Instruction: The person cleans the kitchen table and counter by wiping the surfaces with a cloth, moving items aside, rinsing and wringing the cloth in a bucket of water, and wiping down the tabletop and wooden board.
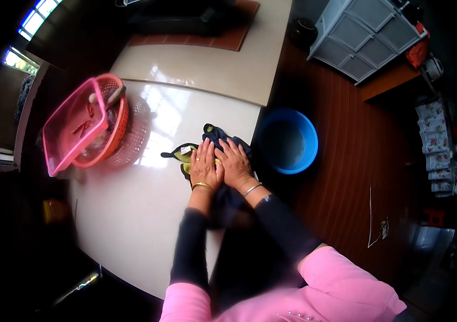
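Note:
On the white tabletop (148, 214) lies a crumpled dark navy cloth item (244, 147) with yellow-green inner parts, black edging and a small white tag. My left hand (205, 165) rests palm down on it, fingers stretched out, with a ring and a gold bracelet. Right beside it, my right hand (234, 163) presses flat on the same cloth, fingers extended, a silver bangle at the wrist. The two hands touch along their thumbs. Much of the cloth is hidden under the hands and forearms.
Left on the table, a pink rectangular basket (51, 126) leans in a round orange-pink basket (120, 126) holding several items. A blue basin (310, 142) with cloudy water stands just right of the table. A grey cabinet (360, 40) is at the back right, above brown flooring (341, 182).

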`<move>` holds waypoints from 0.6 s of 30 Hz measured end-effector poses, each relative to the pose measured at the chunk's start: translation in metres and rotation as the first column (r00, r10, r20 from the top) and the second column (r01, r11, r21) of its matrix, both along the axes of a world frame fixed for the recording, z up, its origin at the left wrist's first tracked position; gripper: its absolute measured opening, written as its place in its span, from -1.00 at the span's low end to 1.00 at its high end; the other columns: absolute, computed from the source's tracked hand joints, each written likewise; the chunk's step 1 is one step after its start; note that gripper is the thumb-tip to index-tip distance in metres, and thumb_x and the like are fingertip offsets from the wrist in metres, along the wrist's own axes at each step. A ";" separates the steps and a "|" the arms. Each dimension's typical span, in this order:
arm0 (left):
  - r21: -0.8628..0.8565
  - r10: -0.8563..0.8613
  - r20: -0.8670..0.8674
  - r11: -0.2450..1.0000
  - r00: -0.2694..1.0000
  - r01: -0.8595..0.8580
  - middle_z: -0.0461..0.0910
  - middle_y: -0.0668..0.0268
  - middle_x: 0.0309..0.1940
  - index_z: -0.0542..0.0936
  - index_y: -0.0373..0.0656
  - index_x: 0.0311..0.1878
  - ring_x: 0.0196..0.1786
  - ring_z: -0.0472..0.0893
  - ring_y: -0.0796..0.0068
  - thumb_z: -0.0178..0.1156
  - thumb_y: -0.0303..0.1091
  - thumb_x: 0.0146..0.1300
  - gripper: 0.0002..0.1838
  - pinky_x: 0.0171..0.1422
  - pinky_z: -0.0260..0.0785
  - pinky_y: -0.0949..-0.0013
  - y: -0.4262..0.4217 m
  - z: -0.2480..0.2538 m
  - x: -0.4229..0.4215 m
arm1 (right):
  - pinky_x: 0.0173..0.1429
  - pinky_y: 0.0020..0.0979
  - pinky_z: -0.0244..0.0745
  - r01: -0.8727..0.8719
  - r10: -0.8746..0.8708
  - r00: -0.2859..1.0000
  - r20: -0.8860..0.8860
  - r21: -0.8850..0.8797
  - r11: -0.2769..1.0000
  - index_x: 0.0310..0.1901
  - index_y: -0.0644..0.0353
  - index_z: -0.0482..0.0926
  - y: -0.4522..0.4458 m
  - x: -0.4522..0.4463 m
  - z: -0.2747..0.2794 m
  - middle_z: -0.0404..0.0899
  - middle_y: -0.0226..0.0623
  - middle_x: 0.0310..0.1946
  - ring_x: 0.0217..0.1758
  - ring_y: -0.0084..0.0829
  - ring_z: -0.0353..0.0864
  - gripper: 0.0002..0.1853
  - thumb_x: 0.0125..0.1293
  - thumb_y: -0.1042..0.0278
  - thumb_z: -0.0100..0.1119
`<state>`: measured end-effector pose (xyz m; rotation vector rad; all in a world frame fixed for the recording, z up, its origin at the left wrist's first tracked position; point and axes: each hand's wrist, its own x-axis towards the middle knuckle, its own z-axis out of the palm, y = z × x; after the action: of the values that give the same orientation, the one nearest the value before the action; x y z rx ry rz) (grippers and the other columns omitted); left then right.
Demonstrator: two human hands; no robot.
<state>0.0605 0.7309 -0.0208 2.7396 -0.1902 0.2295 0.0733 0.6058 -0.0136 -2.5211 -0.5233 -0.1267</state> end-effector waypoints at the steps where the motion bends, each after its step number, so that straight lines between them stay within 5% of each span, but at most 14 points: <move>1: 0.004 -0.001 -0.002 1.000 1.000 0.001 0.18 0.20 0.43 0.25 -0.14 0.38 0.46 0.17 0.23 -0.04 -0.14 0.15 -0.32 0.53 -0.12 0.09 -0.001 0.001 0.009 | 0.46 -0.03 0.01 0.011 -0.011 1.000 -0.001 -0.011 1.000 0.17 0.01 0.47 0.000 0.008 -0.001 0.28 -0.25 0.34 0.46 -0.17 0.13 -0.54 0.19 0.26 0.08; 14: -0.032 -0.056 0.028 0.998 0.998 0.057 0.26 0.19 0.38 0.31 -0.15 0.32 0.41 0.25 0.25 -0.01 -0.16 0.14 -0.36 0.51 -0.04 0.15 0.016 0.007 0.129 | 0.47 0.02 -0.04 0.038 -0.041 0.999 -0.037 -0.081 0.996 0.20 -0.01 0.41 0.013 0.119 0.004 0.26 -0.20 0.35 0.47 -0.11 0.09 -0.53 0.21 0.24 0.06; 18: -0.137 -0.119 0.073 0.982 0.990 0.128 0.36 0.17 0.29 0.38 -0.16 0.24 0.36 0.31 0.22 0.04 -0.14 0.07 -0.38 0.48 0.03 0.14 0.027 0.008 0.160 | 0.40 0.04 0.03 0.068 -0.062 0.997 0.053 -0.119 0.991 0.12 0.01 0.45 0.020 0.144 0.004 0.37 -0.18 0.19 0.36 -0.08 0.19 -0.57 0.18 0.21 0.07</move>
<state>0.2204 0.7583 -0.0127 2.5706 -0.3472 0.2853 0.2176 0.6254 -0.0092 -2.6596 -0.4820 -0.1878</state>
